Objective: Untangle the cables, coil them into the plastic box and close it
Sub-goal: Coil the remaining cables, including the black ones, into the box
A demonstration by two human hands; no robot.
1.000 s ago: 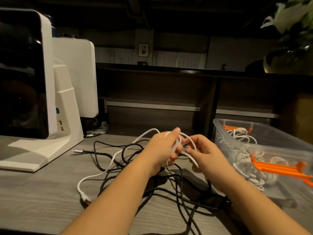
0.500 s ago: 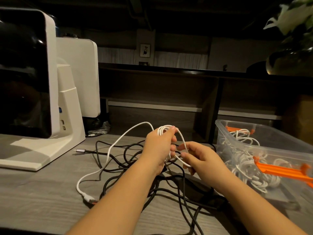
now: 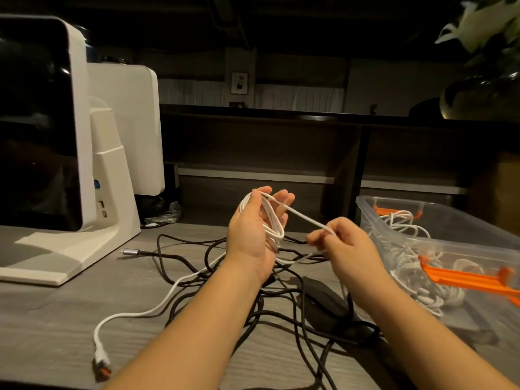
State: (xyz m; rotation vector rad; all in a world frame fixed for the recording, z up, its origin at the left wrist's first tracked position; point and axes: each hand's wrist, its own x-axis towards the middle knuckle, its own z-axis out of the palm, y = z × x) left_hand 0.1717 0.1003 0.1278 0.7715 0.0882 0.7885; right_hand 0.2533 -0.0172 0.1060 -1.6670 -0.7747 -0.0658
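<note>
My left hand [image 3: 254,229] is raised palm-up over the desk with several loops of a white cable [image 3: 274,223] wound round it; the thumb presses the loops and the fingers are nearly straight. My right hand [image 3: 342,243] pinches a stretch of the same cable just to the right. The cable's loose tail [image 3: 135,315] trails down left across the desk to a plug with an orange tip [image 3: 102,364]. Tangled black cables [image 3: 281,311] and a black power brick [image 3: 323,299] lie below my hands. A clear plastic box [image 3: 455,240] at right holds coiled white cables.
A white machine with a dark screen [image 3: 56,153] stands on the desk's left side. Orange clips [image 3: 464,280] sit on the box's rim. A silver-tipped black plug [image 3: 129,251] lies by the machine's base. A vase with flowers [image 3: 484,88] is at upper right.
My left hand turned palm-up and opened out with the white coil round it. My right hand moved right, drawing a stretch of cable taut. The loose tail slid across the desk.
</note>
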